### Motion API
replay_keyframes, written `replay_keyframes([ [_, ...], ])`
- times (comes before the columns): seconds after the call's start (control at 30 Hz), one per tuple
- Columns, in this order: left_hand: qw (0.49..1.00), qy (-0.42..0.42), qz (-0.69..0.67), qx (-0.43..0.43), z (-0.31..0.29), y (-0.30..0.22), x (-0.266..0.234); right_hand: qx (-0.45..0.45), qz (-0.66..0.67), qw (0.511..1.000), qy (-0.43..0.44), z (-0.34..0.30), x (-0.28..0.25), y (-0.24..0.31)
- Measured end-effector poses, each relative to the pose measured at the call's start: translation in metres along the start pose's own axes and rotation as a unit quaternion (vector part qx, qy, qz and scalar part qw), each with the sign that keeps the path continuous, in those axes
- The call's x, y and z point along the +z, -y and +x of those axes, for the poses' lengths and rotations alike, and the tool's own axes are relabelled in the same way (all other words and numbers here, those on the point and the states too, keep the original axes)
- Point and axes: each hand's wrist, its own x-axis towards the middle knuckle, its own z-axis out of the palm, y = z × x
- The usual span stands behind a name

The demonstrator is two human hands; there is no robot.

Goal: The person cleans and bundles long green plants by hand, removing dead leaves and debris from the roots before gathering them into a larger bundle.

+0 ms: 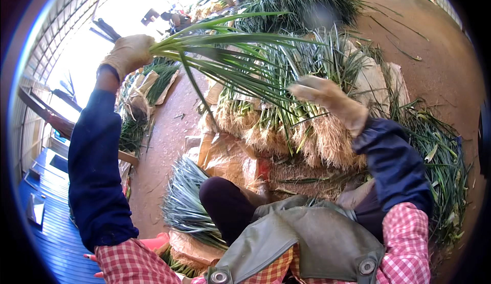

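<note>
My left hand [128,53], in a pale work glove, is raised at the upper left. It is closed around the gathered end of a bunch of green onions [220,48], whose long leaves fan out to the right. My right hand [330,100], gloved too, is near the lower leaf tips with its fingers stretched out. Nothing shows in its grasp, and whether it touches the leaves I cannot tell. Below and behind it lie more green onions [276,125] in a row, their bushy, straw-coloured roots toward me.
A large heap of green onions [296,7] lies at the back. More leaves [440,166] spread along the right. Beside my knee is a bundle of green onions [189,197], and brown sacking [225,156] covers floor before me. A blue ribbed surface [66,212] is at the left.
</note>
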Motion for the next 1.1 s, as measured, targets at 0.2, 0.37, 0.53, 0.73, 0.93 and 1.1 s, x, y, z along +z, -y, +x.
replay_keyframes([
  [0.2, 0.99, -0.058, 0.091, 0.094, -0.018, -0.05, -0.009, -0.068, 0.128, 0.985, -0.092, 0.071, 0.098, 0.127],
  [0.37, 0.976, -0.101, 0.148, 0.123, -0.066, -0.045, -0.022, -0.07, 0.439, 0.895, 0.025, 0.079, 0.117, 0.148],
  [0.53, 0.985, -0.114, 0.067, 0.113, -0.073, -0.021, -0.012, 0.098, -0.344, 0.934, 0.0, 0.046, 0.032, 0.034],
  [0.73, 0.974, 0.167, 0.09, 0.127, -0.014, 0.087, 0.045, 0.223, -0.241, 0.943, 0.052, -0.031, -0.044, -0.08],
  [0.93, 0.991, 0.111, 0.075, 0.001, -0.008, 0.071, 0.021, 0.273, -0.114, 0.952, -0.078, -0.087, -0.07, -0.096],
  [1.1, 0.995, 0.034, -0.011, -0.094, -0.062, 0.129, 0.1, 0.184, -0.105, 0.974, -0.084, -0.088, -0.097, -0.139],
])
